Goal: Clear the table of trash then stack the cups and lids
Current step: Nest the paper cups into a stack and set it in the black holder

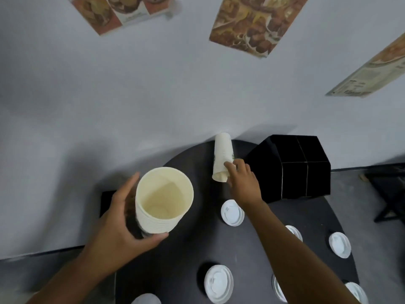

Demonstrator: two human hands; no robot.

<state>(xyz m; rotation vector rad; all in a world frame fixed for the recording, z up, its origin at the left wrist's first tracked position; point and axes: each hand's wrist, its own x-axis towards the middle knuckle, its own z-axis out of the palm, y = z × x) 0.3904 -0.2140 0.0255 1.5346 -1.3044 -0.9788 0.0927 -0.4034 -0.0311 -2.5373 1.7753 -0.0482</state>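
Here the left hand (pixel 122 218) grips a stack of nested paper cups (pixel 163 200) upright, mouth up, above the near-left part of the round black table (pixel 197 244), while the right hand (pixel 242 179) closes its fingers on the rim end of a single cup (pixel 222 156) lying on its side at the far edge, beside the black organiser box (pixel 302 172). To do this well, I judge, pinch near the rim without crushing it, turn the cup base-down, then seat it straight into the stack. White lids (pixel 232 212) wait scattered on the table.

Black divided box (pixel 291 167) stands just right of the lying cup (pixel 222 156); bare tabletop (pixel 197 172) lies to its left
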